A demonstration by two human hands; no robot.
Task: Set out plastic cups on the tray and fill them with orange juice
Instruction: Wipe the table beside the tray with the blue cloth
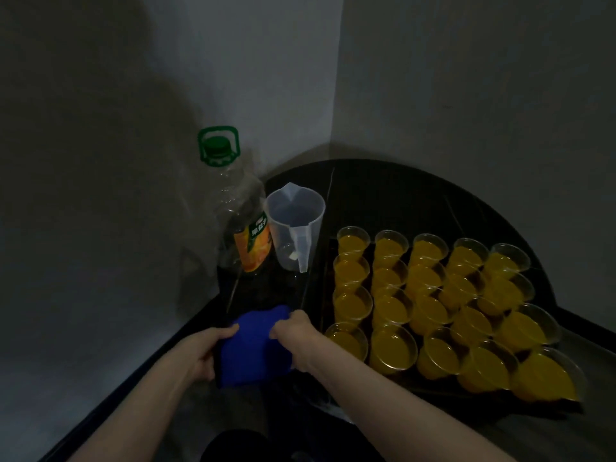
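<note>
Plastic cups (430, 305) — all filled, right of my hands — right hand (295, 335) nearer, left hand (203, 351) both pinching the blue cloth (256, 345).

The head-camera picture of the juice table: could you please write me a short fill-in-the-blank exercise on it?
1. Both hands, the left hand and the right hand, hold a folded cloth whose colour is ____.
2. The cap of the big bottle is ____ in colour.
3. The clear jug stands between the bottle and the ____.
4. The cups on the tray hold ____ juice.

Missing words: blue; green; tray; orange
</note>
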